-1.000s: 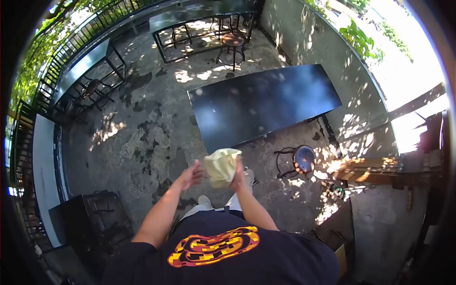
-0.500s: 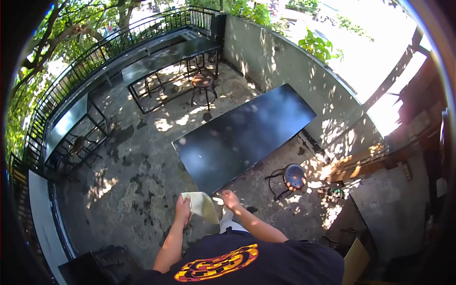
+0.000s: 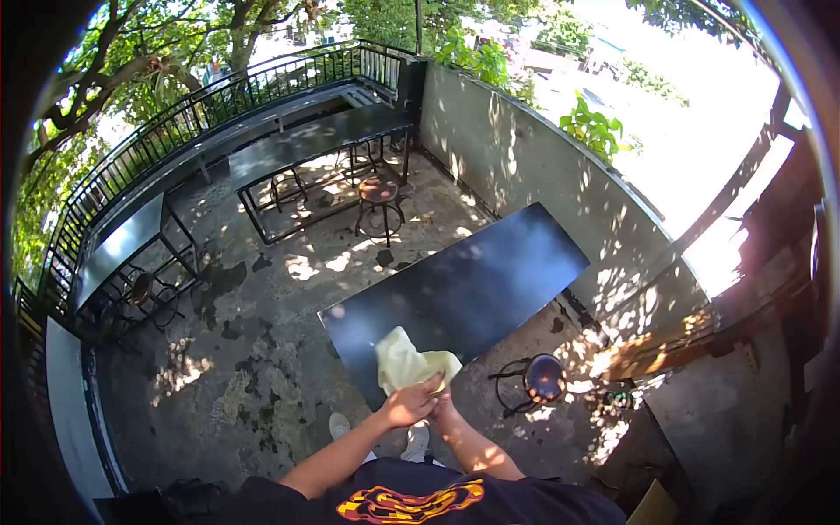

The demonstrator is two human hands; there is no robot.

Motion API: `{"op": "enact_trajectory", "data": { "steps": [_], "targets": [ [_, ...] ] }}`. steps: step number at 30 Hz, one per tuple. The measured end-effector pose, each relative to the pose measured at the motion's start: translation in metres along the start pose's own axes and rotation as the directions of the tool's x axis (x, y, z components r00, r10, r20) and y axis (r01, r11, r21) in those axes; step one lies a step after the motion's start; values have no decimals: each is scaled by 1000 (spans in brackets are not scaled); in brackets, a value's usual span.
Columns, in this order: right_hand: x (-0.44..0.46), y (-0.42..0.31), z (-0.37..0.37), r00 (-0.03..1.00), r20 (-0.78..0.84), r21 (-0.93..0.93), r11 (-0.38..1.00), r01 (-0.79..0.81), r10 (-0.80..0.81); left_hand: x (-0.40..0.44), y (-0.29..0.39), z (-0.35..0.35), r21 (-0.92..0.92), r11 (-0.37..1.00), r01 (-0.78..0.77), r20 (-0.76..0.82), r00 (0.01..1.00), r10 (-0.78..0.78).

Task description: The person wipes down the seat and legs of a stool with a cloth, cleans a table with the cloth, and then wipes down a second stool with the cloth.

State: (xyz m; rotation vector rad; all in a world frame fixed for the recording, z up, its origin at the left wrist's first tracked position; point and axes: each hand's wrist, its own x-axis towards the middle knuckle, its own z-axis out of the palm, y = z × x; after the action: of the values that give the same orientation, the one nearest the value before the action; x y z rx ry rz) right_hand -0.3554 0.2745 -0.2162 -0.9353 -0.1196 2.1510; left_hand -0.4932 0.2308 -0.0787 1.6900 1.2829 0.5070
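A pale yellow cloth point(image 3: 404, 360) is bunched up in front of me, over the near end of the dark tabletop point(image 3: 472, 280). My left hand point(image 3: 409, 405) grips its lower edge, fingers reaching across toward the other hand. Close against it, my right hand point(image 3: 444, 403) is closed on the cloth's lower right side. The hands overlap, so some fingertips are hidden. From this angle I cannot tell whether the cloth touches the table.
A round stool point(image 3: 544, 379) stands right of the table. Farther back are a long table point(image 3: 315, 140), another stool point(image 3: 379, 191) and a side table point(image 3: 122, 249). A concrete wall point(image 3: 534, 144) borders the right, a metal railing point(image 3: 219, 96) the far left.
The cloth has moved up and right, from hanging at my left hand to bunched between both hands. My right hand has come in to hold it. The view has tilted up.
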Motion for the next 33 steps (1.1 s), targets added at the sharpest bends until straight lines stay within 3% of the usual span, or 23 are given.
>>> {"op": "enact_trajectory", "data": {
  "steps": [1, 3, 4, 5, 6, 7, 9, 11, 13, 15, 16, 17, 18, 19, 22, 24, 25, 27, 29, 30, 31, 33],
  "targets": [
    [9, 1, -6, 997, 56, 19, 999, 48, -49, -1, -11, 2, -38, 996, -83, -72, 994, 80],
    [-4, -19, 20, 969, 204, 187, 966, -181, 142, 3, -43, -4, -127, 983, -135, -31, 991, 132],
    [-10, -28, 42, 986, 90, 32, 989, -147, 143, 3, -61, -15, -307, 947, -91, 96, 987, 125],
    [-11, -27, 59, 993, -45, -25, 994, -111, 109, 4, -84, -23, -287, 953, -96, 69, 990, 120],
    [-6, -22, 60, 995, -68, 39, 997, -72, 75, 4, -110, -28, -275, 957, -96, 44, 993, 113],
    [-1, -18, 56, 994, -98, 98, 995, -31, 41, 5, -138, -32, -267, 959, -98, 19, 994, 107],
    [25, -6, 19, 966, -47, 83, 962, 259, -256, -1, -195, -53, -160, 987, -30, -135, 991, 9],
    [39, 4, 10, 874, -287, 38, 907, 419, -392, 3, -293, -55, -184, 972, 145, -215, 959, -184],
    [52, 11, 23, 773, -435, -22, 864, 503, -461, -4, -344, -73, -194, 959, 207, -342, 902, -264],
    [85, 33, -9, 729, -477, -312, 870, 382, -491, -8, -401, -82, -62, 977, 205, -432, 877, -211],
    [104, 46, -22, 675, -511, -461, 833, 306, -532, -17, -393, -99, -117, 958, 263, -402, 869, -288],
    [129, 61, -46, 607, -501, -628, 742, 236, -617, -22, -395, -105, -166, 958, 235, -432, 856, -285],
    [161, 76, -67, 596, -451, -730, 659, 182, -664, -25, -392, -118, -183, 933, 311, -357, 863, -358],
    [186, 89, -63, 488, -508, -825, 564, -37, -710, -30, -392, -129, -180, 907, 381, -278, 865, -418],
    [274, 118, -21, 227, -515, -732, 286, -618, -826, -42, -411, -134, -247, 909, 337, -271, 876, -398],
    [325, 139, -1, 169, -414, -597, 127, -792, -894, -53, -412, -136, -291, 875, 388, -255, 850, -462],
    [349, 150, 9, 175, -306, -546, 22, -838, -936, -54, -415, -137, -309, 861, 405, -254, 837, -485],
    [350, 146, 94, 464, -422, -743, 3, -669, -779, -61, -434, -128, -280, 851, 444, -247, 824, -511],
    [363, 174, 123, 713, -129, -954, -110, -279, -689, -60, -446, -124, -162, 885, 437, -334, 819, -466],
    [358, 186, 134, 818, 164, -903, -418, -100, -551, -59, -448, -121, -61, 906, 420, -415, 815, -405],
    [348, 194, 140, 853, 415, -741, -662, 113, -318, -60, -447, -118, 42, 913, 406, -488, 806, -337],
    [346, 197, 135, 851, 447, -767, -608, 206, -275, -49, -415, -132, 46, 927, 373, -563, 776, -284]
  ]
}}
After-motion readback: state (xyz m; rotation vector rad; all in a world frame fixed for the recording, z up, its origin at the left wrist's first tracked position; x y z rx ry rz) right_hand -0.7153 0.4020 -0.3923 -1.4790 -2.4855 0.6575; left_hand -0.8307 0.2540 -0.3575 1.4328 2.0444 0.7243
